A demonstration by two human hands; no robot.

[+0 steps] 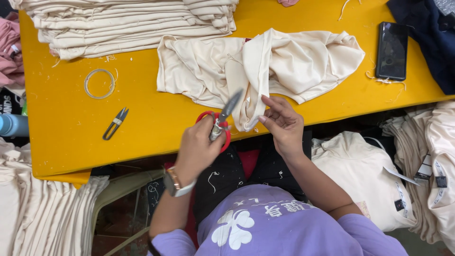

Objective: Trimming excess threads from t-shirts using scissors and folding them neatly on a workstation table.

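My left hand (199, 147) grips red-handled scissors (222, 119), blades pointing up toward a cream garment (265, 66) that lies crumpled on the yellow table (142, 123). A fold of that garment hangs over the table's near edge, and my right hand (283, 122) pinches this fold with its fingertips. The scissor blades look nearly closed, just left of the fold. A watch sits on my left wrist.
A stack of folded cream garments (128, 26) sits at the back left. Small thread snips (115, 123) and a tape ring (99, 83) lie on the left. A black phone (392, 50) lies at the right. More cream garments are piled below the table on both sides.
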